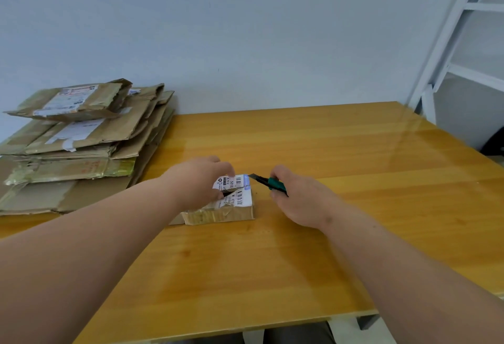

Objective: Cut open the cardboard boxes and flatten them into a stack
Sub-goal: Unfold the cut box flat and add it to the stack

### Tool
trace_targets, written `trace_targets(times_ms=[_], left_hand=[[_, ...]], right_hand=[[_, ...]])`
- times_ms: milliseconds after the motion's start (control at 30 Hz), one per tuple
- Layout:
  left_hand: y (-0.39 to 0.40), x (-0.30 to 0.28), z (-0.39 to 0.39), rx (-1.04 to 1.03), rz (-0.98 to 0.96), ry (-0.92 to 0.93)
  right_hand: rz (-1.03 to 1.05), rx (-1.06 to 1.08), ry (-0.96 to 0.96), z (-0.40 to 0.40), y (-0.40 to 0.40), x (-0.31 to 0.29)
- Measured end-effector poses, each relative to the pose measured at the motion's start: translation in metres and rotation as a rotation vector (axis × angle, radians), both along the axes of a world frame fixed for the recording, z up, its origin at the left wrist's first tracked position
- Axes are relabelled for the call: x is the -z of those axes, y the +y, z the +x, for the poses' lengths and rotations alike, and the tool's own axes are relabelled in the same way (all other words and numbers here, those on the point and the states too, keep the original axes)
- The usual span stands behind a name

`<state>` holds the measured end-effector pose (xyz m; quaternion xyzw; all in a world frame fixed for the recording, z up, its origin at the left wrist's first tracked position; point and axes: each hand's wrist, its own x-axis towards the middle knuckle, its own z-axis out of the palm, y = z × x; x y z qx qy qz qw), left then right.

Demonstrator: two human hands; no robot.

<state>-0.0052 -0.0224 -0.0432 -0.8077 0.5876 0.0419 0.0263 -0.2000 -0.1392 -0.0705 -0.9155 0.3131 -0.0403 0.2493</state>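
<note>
A small cardboard box (218,214) with a white shipping label lies on the wooden table (300,262) near its middle. The label is torn along a slit across the top. My left hand (200,180) rests on the box top, fingers curled at the slit and pinching the label's edge. My right hand (297,199) grips a green utility knife (270,182), its blade tip at the box's far right corner. A stack of flattened cardboard boxes (81,142) lies at the table's left.
A grey wall stands behind the table. A white metal frame (458,43) rises at the right, beyond the table's corner. The table's front edge runs near the bottom of the view.
</note>
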Motion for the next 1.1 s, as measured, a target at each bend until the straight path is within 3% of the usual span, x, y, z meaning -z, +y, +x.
trace_targets(times_ms=[200,533,767,1100], left_hand=[[0.003,0.016,0.001,0.078,-0.023,-0.197],[-0.007,0.026,0.001,-0.155,-0.172,-0.009],[-0.002,0.032,-0.003,-0.094,-0.252,-0.066],[-0.003,0.034,-0.003,-0.072,-0.188,-0.242]], right_hand=[[-0.04,-0.035,0.034,0.0,0.001,0.004],[-0.301,-0.089,0.059,0.005,0.0,-0.007],[-0.457,-0.032,0.077,0.012,0.004,-0.004],[-0.502,-0.001,-0.001,0.013,-0.015,0.009]])
